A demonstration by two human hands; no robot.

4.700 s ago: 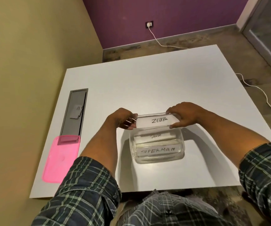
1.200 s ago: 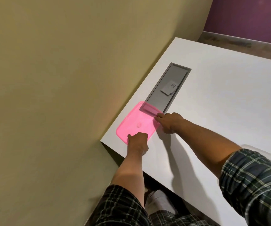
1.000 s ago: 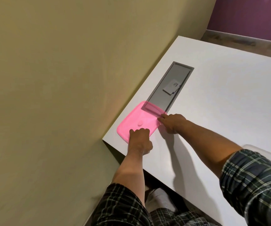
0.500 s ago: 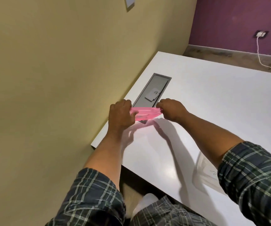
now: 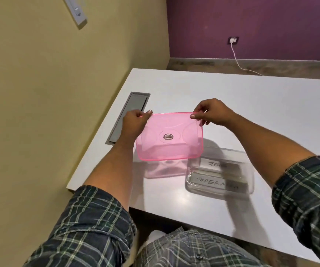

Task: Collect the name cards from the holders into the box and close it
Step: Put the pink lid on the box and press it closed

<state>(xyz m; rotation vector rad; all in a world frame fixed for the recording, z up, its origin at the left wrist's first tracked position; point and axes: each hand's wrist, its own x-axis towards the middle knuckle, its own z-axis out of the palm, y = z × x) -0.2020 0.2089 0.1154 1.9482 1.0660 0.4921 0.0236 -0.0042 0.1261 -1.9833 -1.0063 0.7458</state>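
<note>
A translucent pink lid (image 5: pixel 169 137) hangs in the air above the white table (image 5: pixel 251 105), tilted with its face toward me. My left hand (image 5: pixel 135 123) pinches its upper left corner and my right hand (image 5: pixel 212 112) pinches its upper right corner. The clear plastic box (image 5: pixel 219 175) stands open on the table, below and to the right of the lid. Inside it lie white name cards, one reading "ZEBRA" (image 5: pixel 217 164) and one reading "SUPERMAN" (image 5: pixel 216 183). The lid's lower right corner overlaps the box's near left corner in view.
A grey cable hatch (image 5: pixel 128 116) is set into the table by the yellow wall on the left. The table's near edge runs just in front of my lap. A white cable (image 5: pixel 240 60) trails from a wall socket across the floor beyond the table.
Both hands lifted the pink lid off the table's left corner and carried it right, toward the box. The lid turned from edge-on to facing me. The view swung right and the box came into sight.
</note>
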